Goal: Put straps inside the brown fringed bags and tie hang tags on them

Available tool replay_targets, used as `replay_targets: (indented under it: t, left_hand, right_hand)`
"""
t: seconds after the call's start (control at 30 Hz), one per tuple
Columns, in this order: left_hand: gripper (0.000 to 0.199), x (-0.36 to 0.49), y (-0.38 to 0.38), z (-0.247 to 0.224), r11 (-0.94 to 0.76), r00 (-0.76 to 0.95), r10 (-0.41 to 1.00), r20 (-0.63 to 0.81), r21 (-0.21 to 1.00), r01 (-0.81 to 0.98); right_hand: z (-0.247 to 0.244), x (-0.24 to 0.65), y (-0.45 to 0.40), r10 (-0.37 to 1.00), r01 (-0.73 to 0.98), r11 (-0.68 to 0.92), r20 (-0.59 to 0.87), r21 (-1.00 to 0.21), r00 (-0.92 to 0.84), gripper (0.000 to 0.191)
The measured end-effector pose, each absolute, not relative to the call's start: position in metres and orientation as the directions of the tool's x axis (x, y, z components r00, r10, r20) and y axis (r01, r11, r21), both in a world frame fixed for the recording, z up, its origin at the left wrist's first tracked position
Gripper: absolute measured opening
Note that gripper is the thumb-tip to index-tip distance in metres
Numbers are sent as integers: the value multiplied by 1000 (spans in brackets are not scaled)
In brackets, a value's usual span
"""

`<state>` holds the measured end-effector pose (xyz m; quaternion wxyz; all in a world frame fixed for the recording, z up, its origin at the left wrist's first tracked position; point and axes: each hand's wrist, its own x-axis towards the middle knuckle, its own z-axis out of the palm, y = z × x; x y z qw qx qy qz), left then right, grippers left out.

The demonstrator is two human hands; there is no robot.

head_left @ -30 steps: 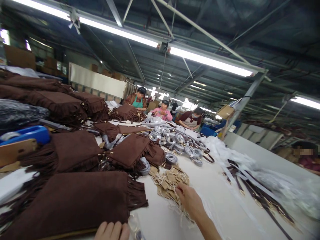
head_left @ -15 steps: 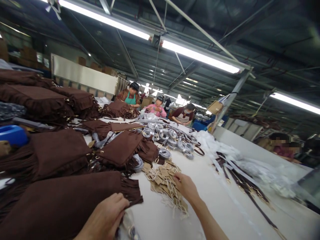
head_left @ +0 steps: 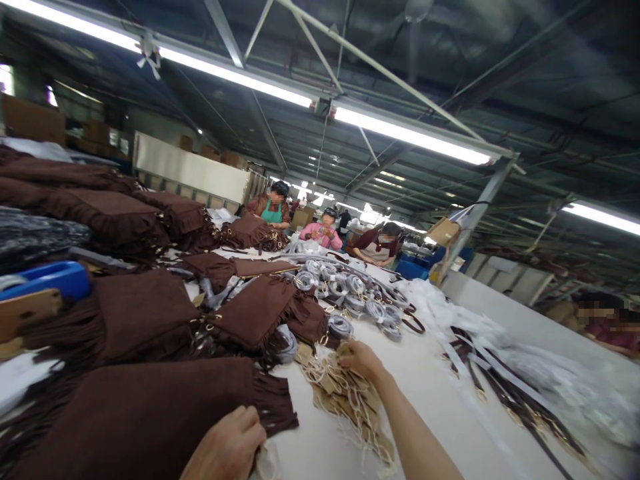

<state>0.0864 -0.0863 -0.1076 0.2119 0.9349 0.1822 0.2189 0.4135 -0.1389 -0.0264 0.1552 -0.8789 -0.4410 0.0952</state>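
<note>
My right hand (head_left: 361, 360) is at the top of a heap of tan hang tags (head_left: 330, 383) with white strings, its fingers closed on a tag there. My left hand (head_left: 227, 443) is at the near edge of the table beside a brown fringed suede bag (head_left: 150, 407). Its fingers are curled, and a pale, see-through piece (head_left: 269, 460) shows just past them; what they grip is hidden. Another brown bag (head_left: 255, 313) with gold fittings lies behind the tags, next to a grey-wrapped coiled strap (head_left: 340, 327).
More brown bags (head_left: 110, 217) are stacked at the left, near a blue tape dispenser (head_left: 55, 280). Many wrapped straps (head_left: 350, 287) cover the middle. Loose dark straps (head_left: 505, 387) and clear plastic (head_left: 545, 353) lie right. Several co-workers sit beyond, one in a green apron (head_left: 273, 212).
The view has shifted, so the scene sits further right and lower. My right hand has moved further up the tag heap. My left hand stays beside the front bag.
</note>
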Motion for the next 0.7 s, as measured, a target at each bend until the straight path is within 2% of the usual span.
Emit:
replay_targets:
  t: [0.1, 0.2, 0.27, 0.33, 0.43, 0.5, 0.6, 0.7]
  left_hand:
    - [26, 85, -83, -110, -820, 816, 441, 374, 537, 198]
    - [19, 92, -86, -104, -698, 808, 483, 338, 705, 122]
    - [16, 104, -95, -93, -442, 830, 523, 195, 894, 69]
    - [21, 118, -108, -79, -61, 850, 527, 6, 998, 30]
    - [43, 134, -126, -59, 392, 805, 557, -206, 919, -36]
    - [62, 137, -131, -50, 587, 758, 576, -306, 800, -123]
    - [86, 129, -131, -45, 728, 740, 580, -341, 624, -284]
    - [90, 120, -125, -46, 786, 775, 565, -282, 470, -402]
  right_hand:
    - [4, 417, -150, 862, 690, -442, -58, -573, 503, 22]
    - [35, 403, -164, 911, 604, -341, -95, -721, 402, 38]
    - [50, 385, -173, 940, 516, -286, -131, -807, 315, 44]
    - [60, 363, -178, 965, 358, -229, -162, -905, 207, 47]
    - [64, 331, -183, 982, 139, -188, -180, -972, 64, 48]
    - [62, 315, -185, 980, 123, -198, -199, -972, 8, 47]
    - [55, 301, -188, 974, 120, -214, -222, -969, -52, 47]
    - [49, 296, -192, 969, 119, -216, -227, -969, -96, 48]
